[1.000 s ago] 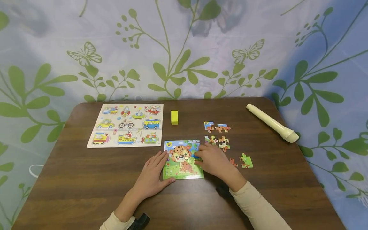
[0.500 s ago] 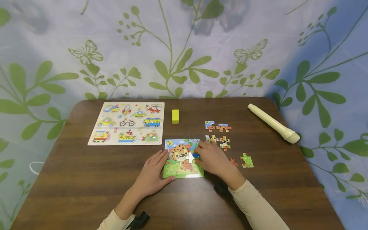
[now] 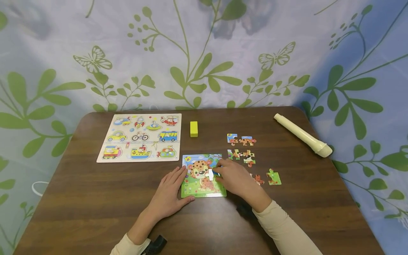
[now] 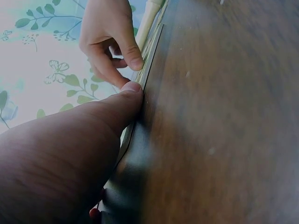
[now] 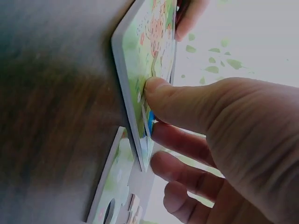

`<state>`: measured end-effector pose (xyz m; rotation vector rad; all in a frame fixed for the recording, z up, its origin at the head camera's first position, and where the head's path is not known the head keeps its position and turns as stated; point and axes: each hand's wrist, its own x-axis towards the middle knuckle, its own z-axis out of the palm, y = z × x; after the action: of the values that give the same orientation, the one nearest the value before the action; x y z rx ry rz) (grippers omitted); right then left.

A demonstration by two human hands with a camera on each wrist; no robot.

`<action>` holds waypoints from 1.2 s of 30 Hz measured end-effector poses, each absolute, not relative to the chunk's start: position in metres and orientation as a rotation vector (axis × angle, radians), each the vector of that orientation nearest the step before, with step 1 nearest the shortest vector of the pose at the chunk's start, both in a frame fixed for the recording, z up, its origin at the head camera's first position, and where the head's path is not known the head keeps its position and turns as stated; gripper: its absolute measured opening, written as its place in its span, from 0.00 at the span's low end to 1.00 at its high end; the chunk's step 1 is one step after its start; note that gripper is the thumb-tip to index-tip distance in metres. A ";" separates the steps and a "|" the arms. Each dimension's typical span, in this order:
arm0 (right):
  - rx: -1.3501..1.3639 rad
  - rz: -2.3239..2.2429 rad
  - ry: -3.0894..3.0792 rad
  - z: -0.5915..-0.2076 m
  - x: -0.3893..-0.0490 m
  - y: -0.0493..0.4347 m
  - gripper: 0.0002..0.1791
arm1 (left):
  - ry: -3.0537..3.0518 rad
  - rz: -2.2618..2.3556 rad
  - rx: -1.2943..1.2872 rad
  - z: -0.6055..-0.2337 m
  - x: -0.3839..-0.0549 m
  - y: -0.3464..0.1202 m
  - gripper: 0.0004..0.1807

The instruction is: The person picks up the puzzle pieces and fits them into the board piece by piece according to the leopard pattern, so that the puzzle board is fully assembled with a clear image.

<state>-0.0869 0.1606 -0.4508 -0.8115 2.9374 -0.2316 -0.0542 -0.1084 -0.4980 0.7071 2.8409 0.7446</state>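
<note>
A jigsaw puzzle [image 3: 195, 190] of a spotted leopard cub lies flat in the middle of the table. My left hand [image 3: 169, 193] rests along its left edge, fingers straight and thumb at the lower corner. At the right side, my right hand [image 3: 239, 180] pinches a puzzle piece with a blue part [image 5: 151, 122] between thumb and forefinger; the fingers hide much of it. Its thumb touches the puzzle face in the right wrist view, the other fingers loosely curled. A white, piece-shaped patch [image 3: 210, 174] shows beside the fingertips.
Several loose puzzle pieces [image 3: 248, 141] lie right of the puzzle, one green piece [image 3: 275, 177] farthest right. Behind stand a vehicle peg board [image 3: 127, 156] at left and a yellow block [image 3: 193, 129]. A cream microphone-shaped object [image 3: 301, 134] lies at back right. A patterned curtain hangs behind.
My right fingers have shifted slightly left over the puzzle. The white patch appeared half a second ago and is narrower now. My left hand has stayed in place.
</note>
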 end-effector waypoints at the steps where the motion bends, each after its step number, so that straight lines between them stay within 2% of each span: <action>1: -0.818 -0.211 2.950 -0.451 -0.086 0.160 0.21 | 2.843 0.744 0.708 -0.498 -0.054 -0.108 0.54; 5: -0.874 -0.096 3.015 -0.452 -0.082 0.158 0.24 | 2.848 0.744 0.712 -0.498 -0.054 -0.107 0.54; 9: -0.914 -0.047 3.051 -0.453 -0.076 0.155 0.19 | 2.858 0.741 0.720 -0.499 -0.053 -0.108 0.54; 20: -0.812 -0.077 3.103 -0.455 -0.077 0.158 0.19 | 2.853 0.733 0.712 -0.500 -0.052 -0.106 0.52; 31: -0.683 -0.325 3.101 -0.460 -0.077 0.164 0.14 | 2.824 0.750 0.698 -0.496 -0.053 -0.109 0.50; 36: -0.626 -0.360 3.010 -0.456 -0.079 0.175 0.20 | 2.831 0.768 0.708 -0.498 -0.053 -0.108 0.50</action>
<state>-0.0788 0.1748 -0.4562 -0.6257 3.0095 -0.3602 -0.0534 -0.1080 -0.4977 0.7081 2.8312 0.7681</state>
